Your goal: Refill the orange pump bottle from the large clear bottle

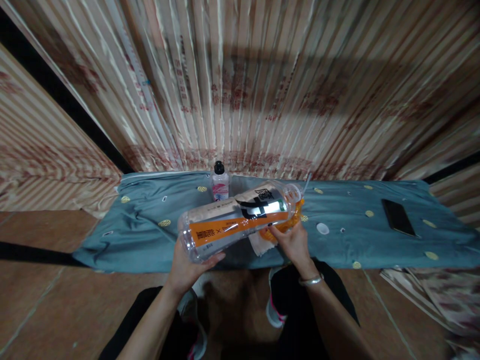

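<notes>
Pleated, red-printed curtains point(243, 100) are hanging beyond both grips, behind a desk draped in teal cloth point(101, 235). The left grip point(183, 265) is holding the base of a large clear plastic bottle point(236, 217), palm cupping from below, thumb stretching along the near side. This bottle is tilting between the two grips, its mouth pointing right and away. The right grip point(296, 242) is angling inward, wrist wearing a silver bracelet point(311, 281), thumb pointing toward the bottle; its fingers are hiding, so I cannot tell what it is closing on. Orange material point(297, 216) is showing just beside it. Right of that grip, a white disc point(322, 228) and a black smartphone point(397, 217) are lying.
</notes>
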Demonstrator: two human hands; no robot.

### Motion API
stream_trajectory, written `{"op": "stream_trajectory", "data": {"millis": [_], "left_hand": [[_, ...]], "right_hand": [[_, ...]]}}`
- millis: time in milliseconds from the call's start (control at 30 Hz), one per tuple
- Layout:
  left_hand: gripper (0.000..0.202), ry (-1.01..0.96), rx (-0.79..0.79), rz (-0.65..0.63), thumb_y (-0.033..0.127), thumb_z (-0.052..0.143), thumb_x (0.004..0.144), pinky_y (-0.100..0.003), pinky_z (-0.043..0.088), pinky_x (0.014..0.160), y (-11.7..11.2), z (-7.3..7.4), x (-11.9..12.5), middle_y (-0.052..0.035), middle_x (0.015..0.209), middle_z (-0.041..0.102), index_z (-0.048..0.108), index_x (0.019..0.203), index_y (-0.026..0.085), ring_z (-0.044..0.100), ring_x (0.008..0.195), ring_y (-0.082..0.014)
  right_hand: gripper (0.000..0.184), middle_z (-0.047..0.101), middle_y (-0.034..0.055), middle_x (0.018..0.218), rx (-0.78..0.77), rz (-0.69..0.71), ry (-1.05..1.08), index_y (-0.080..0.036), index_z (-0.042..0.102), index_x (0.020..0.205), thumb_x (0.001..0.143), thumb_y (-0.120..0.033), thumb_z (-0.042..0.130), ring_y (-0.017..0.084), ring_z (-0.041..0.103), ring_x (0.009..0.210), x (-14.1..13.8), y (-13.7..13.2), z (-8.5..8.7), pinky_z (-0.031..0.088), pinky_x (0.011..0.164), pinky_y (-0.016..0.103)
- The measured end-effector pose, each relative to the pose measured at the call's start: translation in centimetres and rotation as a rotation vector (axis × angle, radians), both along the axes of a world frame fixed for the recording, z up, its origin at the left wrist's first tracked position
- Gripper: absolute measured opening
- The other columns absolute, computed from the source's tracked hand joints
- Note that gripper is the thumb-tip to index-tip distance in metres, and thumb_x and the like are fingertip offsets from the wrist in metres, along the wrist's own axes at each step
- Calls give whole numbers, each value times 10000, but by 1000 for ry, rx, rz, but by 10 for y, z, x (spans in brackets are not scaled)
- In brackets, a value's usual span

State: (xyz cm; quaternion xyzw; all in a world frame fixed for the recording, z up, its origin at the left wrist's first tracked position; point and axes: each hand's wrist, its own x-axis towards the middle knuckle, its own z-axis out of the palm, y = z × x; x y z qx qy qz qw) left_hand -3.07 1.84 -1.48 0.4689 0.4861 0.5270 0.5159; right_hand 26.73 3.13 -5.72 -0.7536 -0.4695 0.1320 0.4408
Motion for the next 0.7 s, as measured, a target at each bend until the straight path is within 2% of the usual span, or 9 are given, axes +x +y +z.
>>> {"op": "stream_trajectory", "data": {"millis": [233, 433, 700], "left_hand": [[630, -18, 35, 24, 393, 1067, 508, -501, 733, 929, 1, -3, 0, -85, 1018, 894, 721, 1005, 218, 876, 993, -370], [652, -23, 42, 10, 415, 1062, 527, -555, 725, 950, 0, 1, 2, -105, 1041, 895, 751, 1061, 207, 873, 1004, -389], [731, -52, 23, 23, 404, 1075, 507, -533, 732, 939, 0, -1, 2, -105, 1058, 893, 741, 1126, 204, 871, 1020, -387]], "right_hand": [[831, 844, 219, 1174, 1, 1, -1, -179, 670, 1256, 691, -780, 767, 432, 818, 1110, 0, 0, -1, 645, 929, 518], [881, 835, 230, 1196, 11, 6, -1, -160, 666, 1303, 703, -797, 761, 432, 813, 1113, 0, 0, 0, 646, 918, 518], [833, 846, 226, 1146, -9, -3, -8, -183, 697, 1198, 676, -826, 783, 459, 817, 1087, 2, 0, -3, 648, 910, 551]]}}
